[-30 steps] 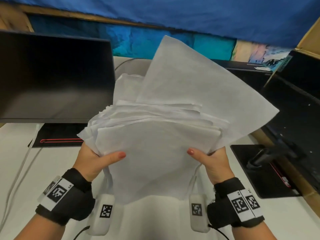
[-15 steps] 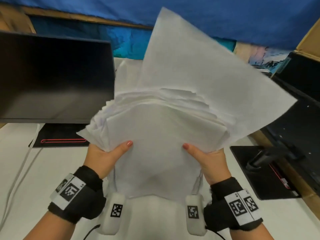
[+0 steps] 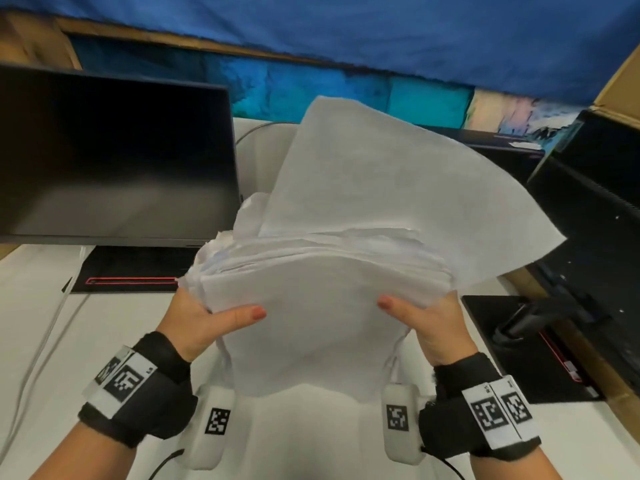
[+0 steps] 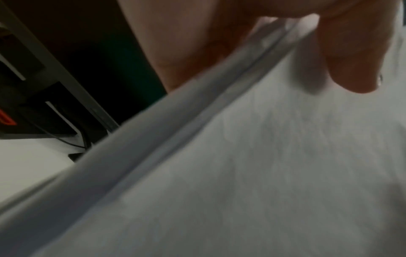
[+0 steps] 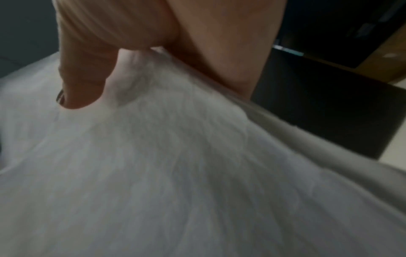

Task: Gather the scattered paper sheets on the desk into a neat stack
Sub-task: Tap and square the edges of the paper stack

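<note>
A thick bundle of white paper sheets [image 3: 322, 306] stands nearly upright above the white desk [image 3: 52, 341], its edges uneven. One large sheet [image 3: 398, 195] sticks up and out to the right behind the rest. My left hand [image 3: 204, 320] grips the bundle's left edge, thumb on the front sheet. My right hand [image 3: 429, 320] grips the right edge the same way. In the left wrist view the paper sheets [image 4: 241, 173] fill the frame under my thumb [image 4: 356, 57]. The right wrist view likewise shows the paper sheets [image 5: 175, 173] under my thumb [image 5: 85, 76]. The fingers behind the bundle are hidden.
A dark monitor [image 3: 110, 157] stands at the left on a black base [image 3: 131, 271] with a red stripe. Another black monitor [image 3: 595, 220] and its base [image 3: 519, 344] stand at the right, by a cardboard box [image 3: 620, 84]. White cables [image 3: 41, 341] run along the desk's left side.
The bundle rose half a second ago and has dropped back down toward the desk. Both hands kept their grip on its edges throughout.
</note>
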A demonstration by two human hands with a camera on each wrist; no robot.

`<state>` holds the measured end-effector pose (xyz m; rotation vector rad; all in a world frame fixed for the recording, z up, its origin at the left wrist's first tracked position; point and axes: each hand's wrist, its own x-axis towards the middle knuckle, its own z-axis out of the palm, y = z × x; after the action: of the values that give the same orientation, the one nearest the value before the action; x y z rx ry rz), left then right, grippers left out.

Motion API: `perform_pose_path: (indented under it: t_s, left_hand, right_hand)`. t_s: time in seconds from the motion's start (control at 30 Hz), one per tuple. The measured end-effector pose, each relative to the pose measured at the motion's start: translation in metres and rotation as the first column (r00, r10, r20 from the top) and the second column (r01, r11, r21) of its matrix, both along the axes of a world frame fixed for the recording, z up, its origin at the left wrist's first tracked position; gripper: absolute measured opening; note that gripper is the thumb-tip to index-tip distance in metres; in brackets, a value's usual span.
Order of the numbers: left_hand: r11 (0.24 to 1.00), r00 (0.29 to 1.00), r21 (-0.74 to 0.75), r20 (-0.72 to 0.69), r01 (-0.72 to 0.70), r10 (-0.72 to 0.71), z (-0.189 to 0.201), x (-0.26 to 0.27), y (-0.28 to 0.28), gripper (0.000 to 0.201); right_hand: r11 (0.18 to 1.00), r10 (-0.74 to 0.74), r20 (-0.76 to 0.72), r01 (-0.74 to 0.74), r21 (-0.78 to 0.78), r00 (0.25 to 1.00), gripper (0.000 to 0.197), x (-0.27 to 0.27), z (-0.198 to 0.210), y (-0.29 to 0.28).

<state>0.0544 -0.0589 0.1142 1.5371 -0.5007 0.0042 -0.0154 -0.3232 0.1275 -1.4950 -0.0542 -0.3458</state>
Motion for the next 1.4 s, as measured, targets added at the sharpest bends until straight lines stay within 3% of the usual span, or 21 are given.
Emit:
perform_pose_path:
  t_s: [0.07, 0.13, 0.2, 0.27, 0.37, 0.43, 0.6, 0.7, 0.77, 0.9, 1.03, 1.17, 1.3, 1.4]
  left_hand:
    - [1.000, 1.000, -0.005, 0.013, 0.024, -0.024, -0.001, -0.003, -0.004, 0.074]
    - [0.999, 1.000, -0.034, 0.009, 0.026, -0.026, 0.001, -0.003, -0.003, 0.072]
    - [0.999, 1.000, -0.043, 0.021, -0.002, 0.003, -0.001, 0.002, 0.003, 0.089]
    - [1.000, 1.000, -0.008, 0.030, -0.010, 0.010, -0.004, 0.002, 0.005, 0.104]
    - [1.000, 1.000, -0.005, 0.014, 0.012, -0.012, -0.003, -0.003, -0.004, 0.080]
    - [1.000, 1.000, -0.023, 0.002, -0.002, 0.002, -0.003, -0.003, -0.006, 0.081]
    - [1.000, 0.993, 0.014, -0.117, -0.025, 0.027, -0.024, -0.005, 0.000, 0.089]
    - [0.993, 0.987, 0.028, -0.109, -0.117, 0.120, -0.034, -0.009, -0.011, 0.054]
    - [0.987, 0.985, 0.020, -0.068, -0.158, 0.159, -0.026, -0.007, -0.015, 0.044]
    - [0.994, 0.994, -0.010, -0.039, -0.107, 0.107, -0.012, -0.003, -0.009, 0.078]
    - [0.998, 0.996, -0.004, -0.055, -0.065, 0.064, -0.015, -0.011, -0.010, 0.083]
    - [0.997, 0.997, -0.019, -0.016, -0.076, 0.076, -0.004, -0.006, -0.011, 0.067]
    - [0.998, 0.997, -0.012, -0.031, -0.065, 0.065, -0.007, -0.003, -0.007, 0.078]
    - [0.997, 0.995, 0.005, -0.064, -0.082, 0.082, -0.013, -0.003, -0.006, 0.086]
  right_hand:
    - [0.998, 0.019, -0.017, -0.020, -0.056, 1.000, 0.062, -0.001, 0.000, 0.005]
    - [0.999, -0.036, 0.024, 0.036, -0.005, 0.999, 0.068, 0.000, -0.001, 0.004]
    - [0.991, -0.085, 0.076, 0.077, 0.109, 0.993, 0.065, 0.002, -0.001, -0.002]
    - [0.994, -0.056, 0.087, 0.047, 0.095, 0.995, 0.057, 0.000, -0.001, -0.003]
    - [0.995, -0.090, 0.009, 0.090, -0.052, 0.996, 0.074, 0.000, 0.000, 0.007]
    - [0.996, -0.084, 0.016, 0.085, -0.040, 0.996, 0.082, 0.000, 0.001, 0.008]
    - [0.999, -0.034, -0.084, 0.033, -0.016, 0.996, 0.043, -0.007, -0.021, 0.001]
    - [0.997, -0.066, -0.173, 0.070, 0.022, 0.983, 0.035, -0.006, -0.034, 0.009]
    - [0.992, -0.090, -0.180, 0.105, 0.076, 0.979, 0.031, -0.005, -0.027, 0.011]
    - [0.991, -0.085, -0.153, 0.100, 0.093, 0.985, 0.035, -0.005, -0.019, 0.006]
    - [0.994, -0.087, -0.253, 0.099, 0.036, 0.964, 0.061, -0.009, -0.026, 0.011]
    - [0.984, -0.150, -0.036, 0.153, 0.090, 0.988, 0.041, -0.004, -0.010, 0.010]
    - [0.992, -0.119, -0.011, 0.119, 0.038, 0.993, 0.066, -0.004, -0.003, 0.010]
    - [0.961, -0.269, 0.093, 0.274, -0.036, 0.959, 0.073, -0.009, 0.014, 0.015]
